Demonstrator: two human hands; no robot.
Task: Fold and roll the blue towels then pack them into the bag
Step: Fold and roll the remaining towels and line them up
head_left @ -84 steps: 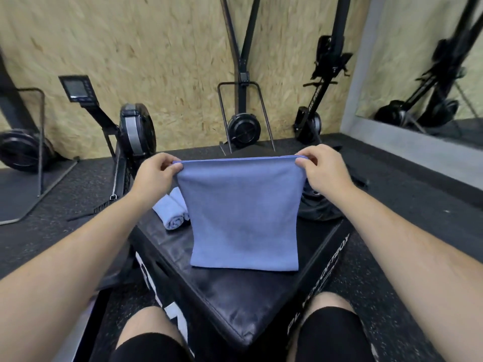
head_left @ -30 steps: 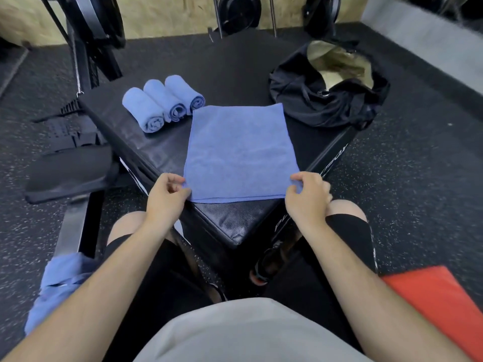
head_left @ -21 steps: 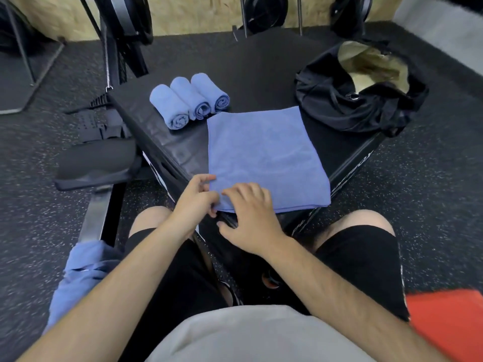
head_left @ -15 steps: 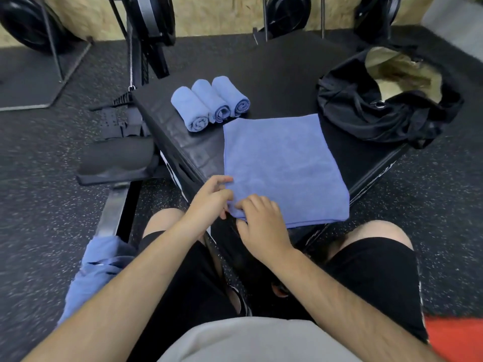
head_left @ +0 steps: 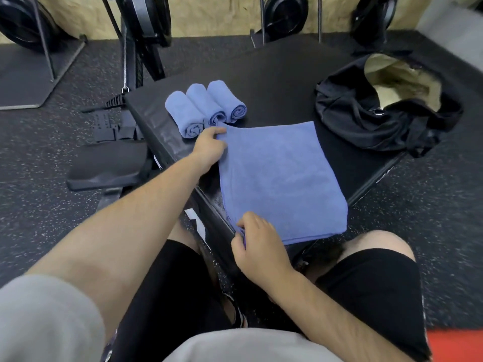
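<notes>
right now the folded blue towel (head_left: pixel 282 178) lies flat on the black box (head_left: pixel 274 74). the left hand (head_left: pixel 209 147) pinches its far left corner, and the right hand (head_left: pixel 258 244) pinches the near left corner. three rolled towels (head_left: pixel 206 105) sit just beside it, and the open bag (head_left: pixel 366 121) rests on the box's right side.

Our black padded box (head_left: pixel 274 74) and what it carries

We see a folded blue towel (head_left: pixel 279 178) lying flat on the near part of the top, reaching the near edge. Three rolled towels (head_left: pixel 206 108) lie side by side, touching, just beside its far left corner. An open black bag (head_left: pixel 366 121) with tan lining slumps at the right corner.
</notes>
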